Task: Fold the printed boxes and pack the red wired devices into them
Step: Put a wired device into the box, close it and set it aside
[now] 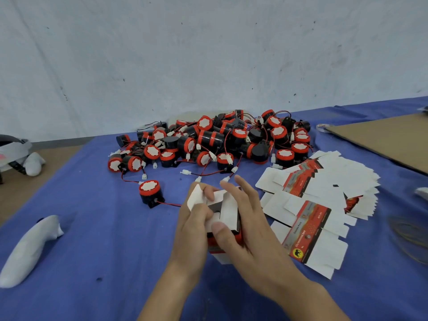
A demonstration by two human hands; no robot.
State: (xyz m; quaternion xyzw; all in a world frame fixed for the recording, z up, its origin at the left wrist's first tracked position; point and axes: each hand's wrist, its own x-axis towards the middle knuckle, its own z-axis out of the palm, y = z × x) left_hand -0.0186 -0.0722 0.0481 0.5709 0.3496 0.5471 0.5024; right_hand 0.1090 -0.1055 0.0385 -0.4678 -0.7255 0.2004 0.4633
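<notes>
Far to the left of the small red-and-white printed cardboard box (pixel 225 210) being folded, a long white rounded plastic object (pixel 30 249) lies on the blue cloth (pixel 92 251) over the table. Closer to the box, up and to its left, a single round black device with a red cap (pixel 150 193) stands alone, and its thin red wire runs toward the box. Behind the box sits a heap of similar red-capped wired devices (pixel 220 140) with their leads tangled together.

The left hand (pixel 194 221) wraps the box's left side, fingers curled over a white flap and holding it. The box stands between both hands with its top open and its flaps untucked. Whether anything is inside cannot be told. The right hand (pixel 250 228) clasps the box's right side, with the thumb pressed on the near flap and the fingers stretched along the far wall.

To the right of the box is a fanned spread of flat printed box blanks (pixel 319 193). Beyond it, far right, lies a brown corrugated cardboard sheet (pixel 382 140).

The card looks thin. If the thumb pushes before the tab lines up, the flap is likely to crease or tear, and too hard a squeeze could buckle the walls. The lone device's wire ends close to the left hand, so a careless sweep might drag the device along. With the heap so tangled, lifting one unit may pull its neighbours, and a loose connector could catch under a closing flap.
</notes>
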